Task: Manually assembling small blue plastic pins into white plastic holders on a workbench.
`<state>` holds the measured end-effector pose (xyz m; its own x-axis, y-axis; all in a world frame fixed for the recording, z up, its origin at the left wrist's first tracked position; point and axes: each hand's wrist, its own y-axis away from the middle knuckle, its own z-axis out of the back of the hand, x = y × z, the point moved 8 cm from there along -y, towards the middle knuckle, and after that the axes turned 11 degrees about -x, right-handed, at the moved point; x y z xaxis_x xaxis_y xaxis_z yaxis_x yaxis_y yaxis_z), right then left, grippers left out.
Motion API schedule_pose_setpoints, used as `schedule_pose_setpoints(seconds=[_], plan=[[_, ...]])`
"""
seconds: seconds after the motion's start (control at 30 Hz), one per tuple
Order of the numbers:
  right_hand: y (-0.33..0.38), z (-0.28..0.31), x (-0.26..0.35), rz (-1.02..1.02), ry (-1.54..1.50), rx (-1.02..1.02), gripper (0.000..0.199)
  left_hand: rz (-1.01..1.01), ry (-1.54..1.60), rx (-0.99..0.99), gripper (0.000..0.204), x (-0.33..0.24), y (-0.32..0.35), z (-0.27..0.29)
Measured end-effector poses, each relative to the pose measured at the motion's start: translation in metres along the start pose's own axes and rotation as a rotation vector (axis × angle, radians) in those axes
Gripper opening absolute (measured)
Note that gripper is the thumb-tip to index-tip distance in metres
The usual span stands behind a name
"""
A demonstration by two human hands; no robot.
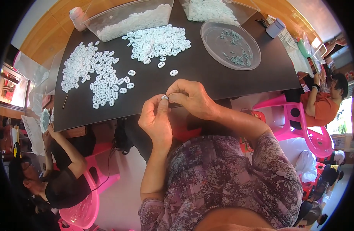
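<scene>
At the table's near edge, my left hand point(157, 117) pinches a small white oval plastic piece point(165, 97) between thumb and fingertips. My right hand point(192, 98) is closed at the same piece, thumb and forefinger touching it; whether they hold a tiny part of their own is hidden. Just beyond my hands lies a loose white two-holed oval piece point(174, 72). Farther back is a heap of such pieces point(159, 42), with a second heap point(79, 65) and a spread group point(104, 84) on the left. A round clear tray point(207, 48) at the right holds small grey-green slivers.
Two clear bins point(127, 21) point(213, 11) of white pieces stand at the back. A pink-white bottle point(77, 18) and a grey cylindrical container point(276, 28) flank them. A thin stick point(65, 101) lies left. People sit on both sides on pink chairs point(82, 204).
</scene>
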<state>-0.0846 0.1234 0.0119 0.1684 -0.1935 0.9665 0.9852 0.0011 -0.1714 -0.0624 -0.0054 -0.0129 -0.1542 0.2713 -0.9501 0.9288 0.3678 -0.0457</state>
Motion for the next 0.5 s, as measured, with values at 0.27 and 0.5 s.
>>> schedule_pose_setpoints(seconds=[0.27, 0.5], plan=[[0.001, -0.004, -0.002, 0.124, 0.063, -0.037, 0.009, -0.078, -0.089, -0.017, 0.004, -0.001, 0.002, 0.0], [0.005, -0.009, 0.007, 0.331, 0.253, -0.117, 0.008, -0.129, -0.123, -0.065, 0.005, 0.006, 0.004, 0.003]])
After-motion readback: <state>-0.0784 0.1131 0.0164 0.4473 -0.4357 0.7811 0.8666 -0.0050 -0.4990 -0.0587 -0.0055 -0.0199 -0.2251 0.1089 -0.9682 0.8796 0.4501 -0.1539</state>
